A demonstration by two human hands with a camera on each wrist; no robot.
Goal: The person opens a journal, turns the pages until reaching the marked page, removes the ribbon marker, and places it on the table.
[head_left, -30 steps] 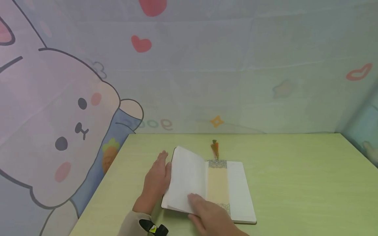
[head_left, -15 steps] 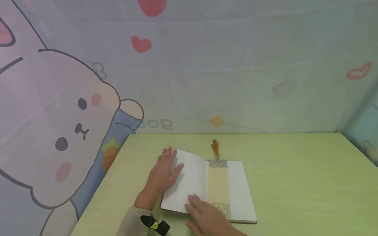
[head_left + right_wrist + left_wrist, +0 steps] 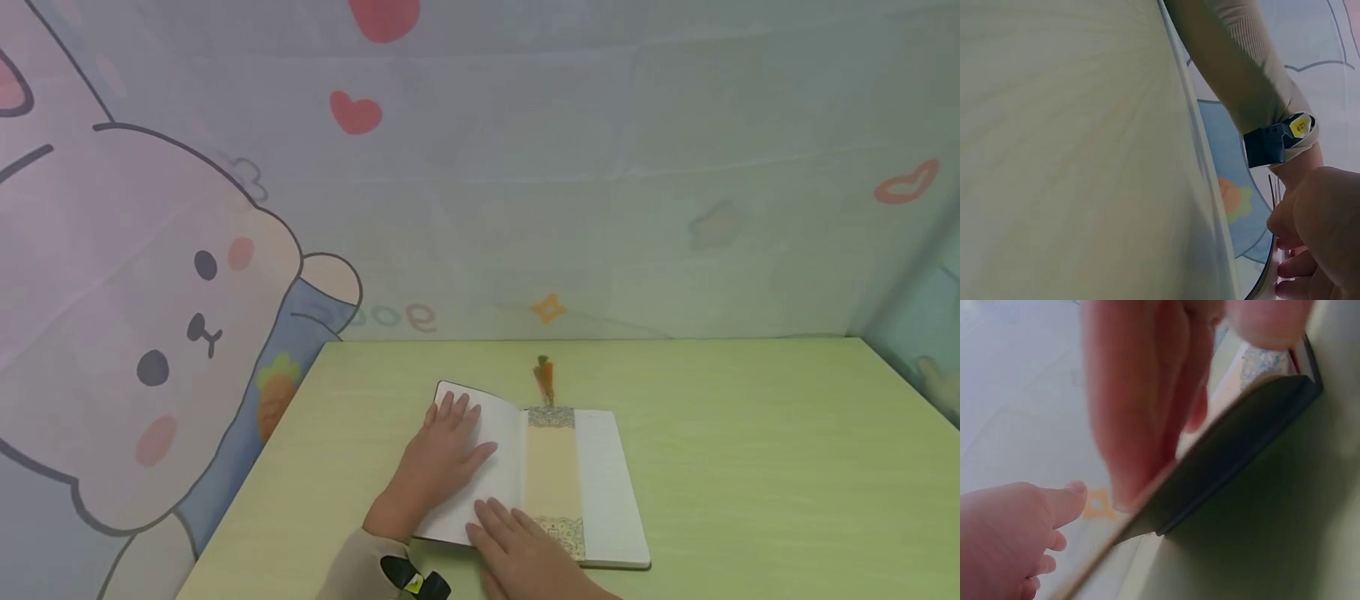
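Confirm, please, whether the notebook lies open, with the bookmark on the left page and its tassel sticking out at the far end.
The side is wrong: the head view shows the bookmark on the right page. The notebook does lie open, and the tassel sticks out at the far end.

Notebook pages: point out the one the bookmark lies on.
The right page: the yellow bookmark lies lengthwise on it, while the left page has the left hand over it.
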